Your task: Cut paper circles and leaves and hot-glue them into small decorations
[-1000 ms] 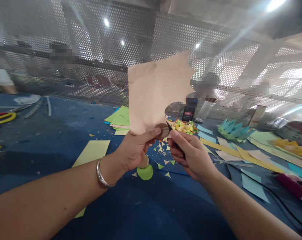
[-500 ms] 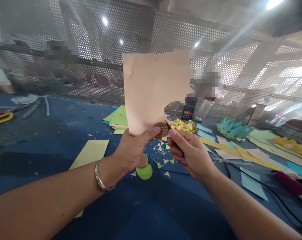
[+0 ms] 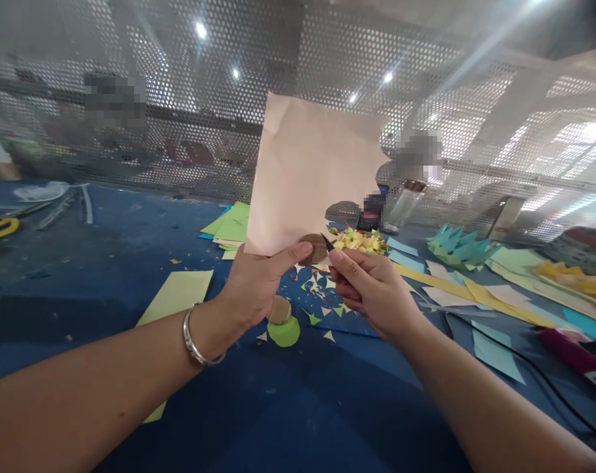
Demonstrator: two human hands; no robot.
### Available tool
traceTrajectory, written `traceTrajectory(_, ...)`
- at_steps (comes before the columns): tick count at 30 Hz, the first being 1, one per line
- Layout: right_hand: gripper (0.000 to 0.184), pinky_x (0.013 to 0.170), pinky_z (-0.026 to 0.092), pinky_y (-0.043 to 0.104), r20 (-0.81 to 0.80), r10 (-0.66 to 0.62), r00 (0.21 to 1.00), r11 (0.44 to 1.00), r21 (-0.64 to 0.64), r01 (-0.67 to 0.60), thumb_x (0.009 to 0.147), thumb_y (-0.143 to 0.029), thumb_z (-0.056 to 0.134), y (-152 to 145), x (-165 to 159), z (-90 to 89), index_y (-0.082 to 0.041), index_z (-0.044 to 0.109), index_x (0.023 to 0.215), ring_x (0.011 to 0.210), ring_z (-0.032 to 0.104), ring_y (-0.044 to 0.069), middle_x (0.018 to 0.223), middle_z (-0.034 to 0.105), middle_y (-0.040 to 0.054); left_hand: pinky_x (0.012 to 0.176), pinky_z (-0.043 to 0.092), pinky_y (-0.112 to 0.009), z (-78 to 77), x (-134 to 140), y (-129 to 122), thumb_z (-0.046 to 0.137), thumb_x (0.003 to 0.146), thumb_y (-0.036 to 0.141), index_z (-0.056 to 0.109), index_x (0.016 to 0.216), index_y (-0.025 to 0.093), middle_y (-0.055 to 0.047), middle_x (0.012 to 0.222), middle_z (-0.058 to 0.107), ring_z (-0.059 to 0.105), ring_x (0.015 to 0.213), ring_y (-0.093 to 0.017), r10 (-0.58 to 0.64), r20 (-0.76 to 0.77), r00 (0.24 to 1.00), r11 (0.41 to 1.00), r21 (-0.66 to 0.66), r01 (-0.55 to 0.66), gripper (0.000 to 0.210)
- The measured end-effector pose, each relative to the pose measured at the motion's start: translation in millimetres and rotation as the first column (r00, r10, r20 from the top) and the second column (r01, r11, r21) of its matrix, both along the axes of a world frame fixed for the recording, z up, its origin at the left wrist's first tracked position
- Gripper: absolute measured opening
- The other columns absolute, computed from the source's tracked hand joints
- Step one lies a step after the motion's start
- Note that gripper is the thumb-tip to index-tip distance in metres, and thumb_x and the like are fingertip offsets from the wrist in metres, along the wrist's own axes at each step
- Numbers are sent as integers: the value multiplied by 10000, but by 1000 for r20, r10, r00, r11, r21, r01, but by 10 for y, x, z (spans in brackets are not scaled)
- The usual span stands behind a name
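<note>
- Left hand (image 3: 255, 286) pinches a notched pale-pink paper sheet (image 3: 312, 164) and a round brown disc (image 3: 316, 251) above the blue table (image 3: 327, 407).
- Right hand (image 3: 369, 282) clasps a dark pointed tool (image 3: 328, 242) by the disc's right edge.
- A slip could tear paper or prick the left hand.

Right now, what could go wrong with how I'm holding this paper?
The dark pointed tool in the right hand is close to the thumb of the left hand, so a slip might nick it. The brown disc under that thumb could shift against the paper.
</note>
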State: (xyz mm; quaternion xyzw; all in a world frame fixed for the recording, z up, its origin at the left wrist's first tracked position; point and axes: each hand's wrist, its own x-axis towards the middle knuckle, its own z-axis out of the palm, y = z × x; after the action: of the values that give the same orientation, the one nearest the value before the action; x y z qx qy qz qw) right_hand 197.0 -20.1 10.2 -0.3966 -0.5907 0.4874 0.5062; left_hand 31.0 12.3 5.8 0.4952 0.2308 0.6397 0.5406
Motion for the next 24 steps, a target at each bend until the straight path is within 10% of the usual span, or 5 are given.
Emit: traceTrajectory(24, 476, 411, 169, 223, 189, 6, 982, 1000, 20, -10, 904, -595, 629, 97, 111, -18, -201, 503, 668, 443, 223, 58, 508, 282, -99, 1049, 477, -396, 42, -79, 106, 808, 760, 159, 688, 1238, 304, -30, 1125, 761, 678, 1113, -239, -94, -101, 990, 983, 149, 109, 513)
